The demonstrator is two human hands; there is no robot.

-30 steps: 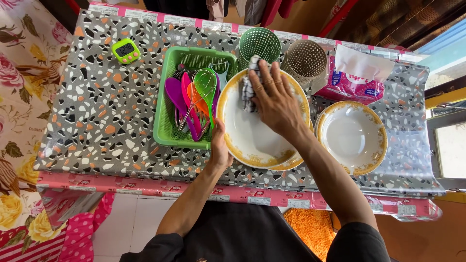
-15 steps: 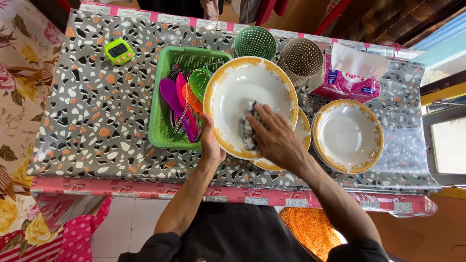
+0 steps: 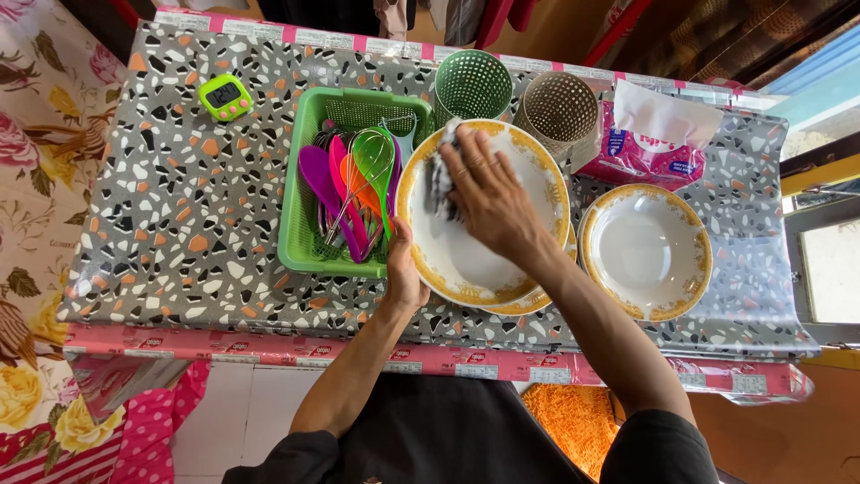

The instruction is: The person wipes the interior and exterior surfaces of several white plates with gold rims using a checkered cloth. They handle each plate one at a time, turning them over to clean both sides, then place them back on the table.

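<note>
Right hand (image 3: pixel 491 199) flat on a checked cloth (image 3: pixel 441 176), fingers (image 3: pixel 472 159) spread and pressing it against the upper left rim of the white bowl with yellow border (image 3: pixel 502 260). Half a second ago at the near side of the bowl's hollow, now swept up to the far rim, so wiping well under way across the inside. Left hand (image 3: pixel 403 273) clamped on the bowl's near left edge, thumb over the rim, holding it tilted above a second bowl (image 3: pixel 537 300). Beside, on the tabletop (image 3: pixel 179 224): green basket (image 3: pixel 309 242) of coloured spoons, another bowl (image 3: pixel 647 252) at right.
</note>
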